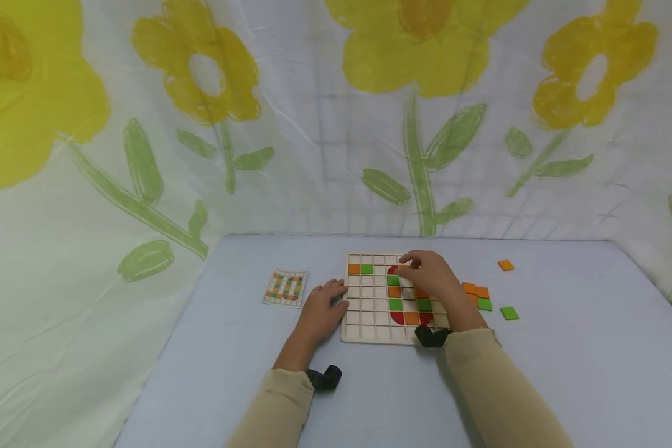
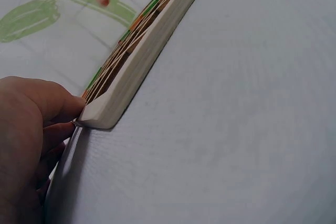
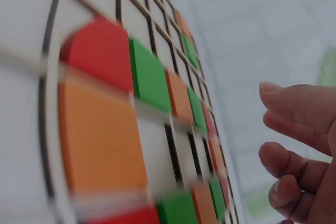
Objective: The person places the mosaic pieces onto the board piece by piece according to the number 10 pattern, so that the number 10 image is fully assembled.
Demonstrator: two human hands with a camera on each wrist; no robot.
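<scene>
A pale wooden grid board (image 1: 366, 315) lies flat on the table with red, green and orange tiles in some of its cells. My left hand (image 1: 321, 311) rests at the board's left edge, its thumb and fingers touching the rim; the left wrist view shows the thumb at the corner (image 2: 100, 114). Over the board's upper right part hovers my right hand (image 1: 432, 274), fingers loosely bent. In the right wrist view, nothing shows between the right fingers (image 3: 294, 103), which are apart from the tiles. A large orange tile (image 3: 102, 137) sits in a cell beside a rounded red tile (image 3: 100, 53).
Left of the board lies a pattern card (image 1: 285, 288) with a coloured grid. Orange tiles (image 1: 481, 292) and a green tile (image 1: 485, 304) cluster on the right. Farther out are a lone orange tile (image 1: 506, 266) and a lone green tile (image 1: 509, 313). A flower-printed curtain (image 1: 313, 205) hangs behind.
</scene>
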